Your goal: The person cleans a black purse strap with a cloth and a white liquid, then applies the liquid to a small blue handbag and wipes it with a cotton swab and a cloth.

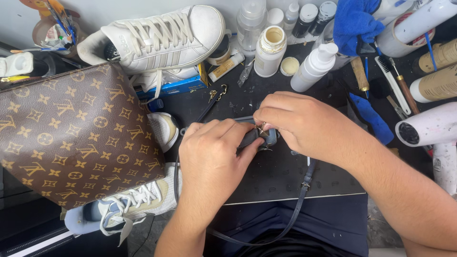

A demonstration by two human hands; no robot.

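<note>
The strap (252, 138) lies on the dark mat (285, 176), between both hands, its loop hanging off the near edge. The left hand (212, 162) is closed around the strap end. The right hand (295, 121) pinches a small gold clasp (261, 127) on it. This looks like work on the hardware; the next move needs a steady, fine grip. A brown bag (71, 133) and a white shoe (157, 38) are well apart
</note>
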